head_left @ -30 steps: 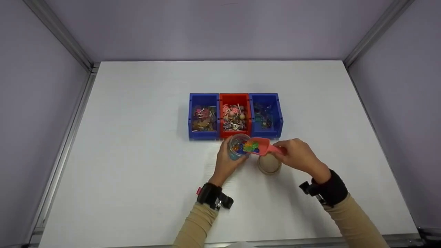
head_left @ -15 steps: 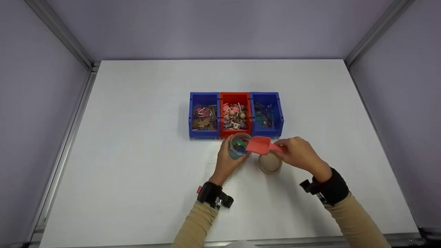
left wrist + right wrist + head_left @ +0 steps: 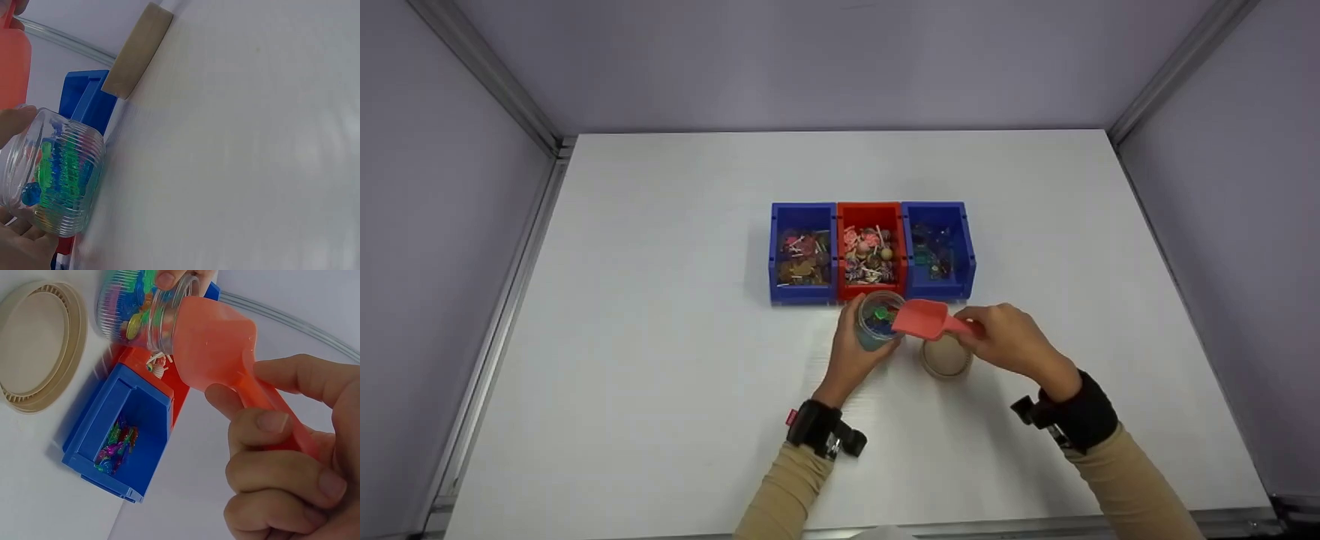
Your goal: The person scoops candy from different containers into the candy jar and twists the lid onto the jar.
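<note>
My left hand grips a clear ribbed jar around its side, in front of the bins. Blue, green and other coloured translucent pieces fill part of the jar. A coral-pink scoop is in my right hand, with the fingers curled round its handle. The scoop's blade is tipped over the jar's mouth, its front edge right at the rim, and no pieces show on it. Below the scoop, a round beige lid lies on the table, inner side up in the right wrist view.
Three joined bins stand behind the jar. The left blue bin and the red bin hold small lollipop-like pieces. Coloured translucent pieces lie in the right blue bin. Grey panels enclose the white table.
The coloured pieces on the scoop a second ago have gone into the jar, and the blade has tipped over. Both hands have kept nearly the same place.
</note>
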A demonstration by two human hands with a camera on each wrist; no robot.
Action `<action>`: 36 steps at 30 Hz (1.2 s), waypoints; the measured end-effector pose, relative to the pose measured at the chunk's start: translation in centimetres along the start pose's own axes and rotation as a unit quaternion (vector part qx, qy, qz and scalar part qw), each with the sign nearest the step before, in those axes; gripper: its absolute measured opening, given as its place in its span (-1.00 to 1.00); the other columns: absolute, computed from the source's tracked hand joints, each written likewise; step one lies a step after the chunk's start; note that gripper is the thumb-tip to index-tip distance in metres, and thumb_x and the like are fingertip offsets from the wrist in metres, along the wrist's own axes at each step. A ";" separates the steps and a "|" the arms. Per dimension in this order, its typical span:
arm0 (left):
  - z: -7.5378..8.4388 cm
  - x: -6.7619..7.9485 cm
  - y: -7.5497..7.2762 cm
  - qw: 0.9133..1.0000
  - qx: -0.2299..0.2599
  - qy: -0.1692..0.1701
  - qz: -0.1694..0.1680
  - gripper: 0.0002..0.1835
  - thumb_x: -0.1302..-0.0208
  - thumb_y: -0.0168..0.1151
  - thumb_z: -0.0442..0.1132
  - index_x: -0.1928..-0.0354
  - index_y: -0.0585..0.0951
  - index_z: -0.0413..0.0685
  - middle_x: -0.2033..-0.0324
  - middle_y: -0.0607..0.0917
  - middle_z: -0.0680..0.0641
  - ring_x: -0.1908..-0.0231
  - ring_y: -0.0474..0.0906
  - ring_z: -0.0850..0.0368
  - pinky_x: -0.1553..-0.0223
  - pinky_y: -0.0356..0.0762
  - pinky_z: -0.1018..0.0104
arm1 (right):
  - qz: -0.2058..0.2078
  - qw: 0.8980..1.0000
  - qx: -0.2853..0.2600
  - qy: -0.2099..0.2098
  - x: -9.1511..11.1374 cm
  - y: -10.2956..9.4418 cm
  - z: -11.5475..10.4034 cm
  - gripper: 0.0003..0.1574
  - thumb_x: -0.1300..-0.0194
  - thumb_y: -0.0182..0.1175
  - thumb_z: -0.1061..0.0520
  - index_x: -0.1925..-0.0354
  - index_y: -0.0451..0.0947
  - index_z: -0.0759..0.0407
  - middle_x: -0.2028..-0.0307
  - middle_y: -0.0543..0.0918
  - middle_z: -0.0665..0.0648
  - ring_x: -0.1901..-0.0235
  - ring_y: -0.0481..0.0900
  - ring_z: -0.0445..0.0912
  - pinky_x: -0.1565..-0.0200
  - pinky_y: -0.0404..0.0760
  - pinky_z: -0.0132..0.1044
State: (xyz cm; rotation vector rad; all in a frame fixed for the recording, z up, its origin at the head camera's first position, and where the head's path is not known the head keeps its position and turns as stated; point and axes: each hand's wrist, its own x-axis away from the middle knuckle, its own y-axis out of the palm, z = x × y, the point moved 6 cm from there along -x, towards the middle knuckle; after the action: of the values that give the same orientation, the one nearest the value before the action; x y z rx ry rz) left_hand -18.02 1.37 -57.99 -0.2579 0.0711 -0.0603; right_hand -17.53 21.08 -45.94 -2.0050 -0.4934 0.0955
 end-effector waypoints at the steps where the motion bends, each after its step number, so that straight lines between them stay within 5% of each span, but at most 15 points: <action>1: 0.0 0.0 -0.1 1.000 0.005 -0.002 -0.008 -0.06 -0.04 0.45 -0.16 -0.41 0.17 -0.20 -0.37 0.31 -0.26 -0.39 0.26 -0.17 -0.41 0.26 -0.11 | -0.002 1.000 -0.001 0.001 0.0 0.1 0.1 -0.72 -0.22 0.24 0.18 0.14 0.66 0.34 0.60 0.59 0.11 0.63 0.31 -0.20 0.55 0.28 -0.42; 5: 0.1 0.3 -0.7 0.999 0.016 -0.005 -0.042 -0.07 -0.02 0.35 -0.35 -0.45 0.13 -0.15 -0.43 0.23 -0.23 -0.45 0.14 -0.16 -0.45 0.19 -0.14 | -0.003 1.000 -0.003 -0.002 0.1 0.3 0.2 -0.69 -0.27 0.23 0.15 0.11 0.64 0.35 0.63 0.55 0.09 0.64 0.29 -0.21 0.55 0.26 -0.42; 8: 0.4 0.2 -1.9 0.999 0.003 0.014 -0.032 -0.15 -0.06 0.25 -0.43 -0.44 0.16 -0.17 -0.43 0.25 -0.23 -0.46 0.15 -0.14 -0.45 0.21 -0.10 | 0.006 1.000 -0.001 -0.008 0.2 0.3 0.1 -0.68 -0.28 0.24 0.11 0.12 0.64 0.34 0.66 0.50 0.07 0.65 0.26 -0.21 0.56 0.23 -0.42; 13: 0.6 -0.4 -5.2 0.995 0.007 0.043 0.094 -0.43 -0.23 0.10 -0.47 -0.32 0.34 -0.25 -0.30 0.44 -0.25 -0.37 0.31 -0.15 -0.41 0.28 -0.02 | 0.029 0.999 0.008 -0.017 0.3 -0.1 0.0 -0.67 -0.28 0.26 0.07 0.14 0.63 0.33 0.69 0.43 0.04 0.65 0.21 -0.22 0.56 0.16 -0.41; 18: 0.1 -0.9 -8.8 0.971 0.035 0.037 0.232 -0.55 -0.29 0.03 -0.48 -0.24 0.41 -0.28 -0.24 0.50 -0.26 -0.36 0.32 -0.15 -0.44 0.24 0.03 | 0.048 0.999 0.022 -0.014 0.5 -0.5 0.0 -0.70 -0.28 0.26 0.10 0.15 0.63 0.33 0.69 0.42 0.05 0.63 0.21 -0.20 0.54 0.14 -0.41; 22: -0.8 -1.6 -10.8 0.956 0.048 0.013 0.290 -0.58 -0.34 -0.01 -0.46 -0.23 0.40 -0.33 -0.25 0.48 -0.29 -0.39 0.29 -0.15 -0.48 0.18 0.06 | 0.060 0.998 0.025 -0.012 0.4 -0.7 0.1 -0.74 -0.28 0.23 0.16 0.16 0.62 0.34 0.67 0.44 0.08 0.63 0.23 -0.19 0.54 0.17 -0.40; 26: -1.8 -2.7 -11.9 0.953 0.073 -0.032 0.292 -0.57 -0.40 -0.04 -0.39 -0.29 0.37 -0.29 -0.31 0.42 -0.27 -0.43 0.23 -0.10 -0.51 0.12 0.12 | 0.067 0.998 0.019 -0.005 0.3 -0.8 0.4 -0.76 -0.30 0.21 0.18 0.16 0.61 0.35 0.69 0.37 0.05 0.64 0.20 -0.19 0.55 0.14 -0.39; 36: -2.7 -6.0 -13.0 0.969 0.084 -0.114 0.204 -0.51 -0.50 -0.12 -0.23 -0.41 0.25 -0.20 -0.43 0.29 -0.23 -0.47 0.16 -0.06 -0.51 0.12 0.17 | 0.093 0.995 0.012 0.019 -0.7 -1.6 1.8 -0.76 -0.27 0.20 0.20 0.18 0.60 0.39 0.68 0.42 0.10 0.65 0.23 -0.15 0.54 0.17 -0.36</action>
State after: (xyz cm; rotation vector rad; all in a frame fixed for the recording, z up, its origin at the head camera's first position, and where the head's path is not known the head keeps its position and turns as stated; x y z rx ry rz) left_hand -24.89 -11.42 -56.84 -0.0757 -0.1112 0.3721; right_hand -19.14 22.89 -45.52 -2.0216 -0.2792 0.1755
